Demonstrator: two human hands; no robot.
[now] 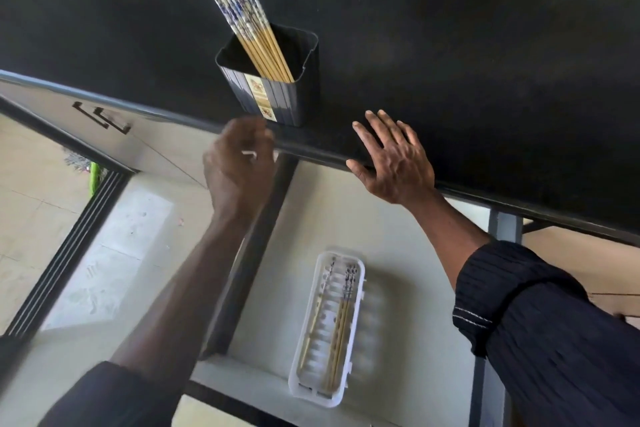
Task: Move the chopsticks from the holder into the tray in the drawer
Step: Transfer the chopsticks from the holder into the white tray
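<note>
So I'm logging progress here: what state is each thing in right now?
Drawer: open.
Tray: in the drawer, holding a few chopsticks.
Holder: upright on the counter, still with a bundle of chopsticks.
Left hand: blurred, near the holder's base.
Right hand: flat on the counter edge, empty.

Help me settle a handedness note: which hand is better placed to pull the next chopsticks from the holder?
Left, probably. The left hand is raised just below the holder and its chopsticks, while the right hand lies flat on the counter edge, farther off.

Chopsticks (250, 28) lean in holder (273, 94) (more in tray (327, 329)).
</note>
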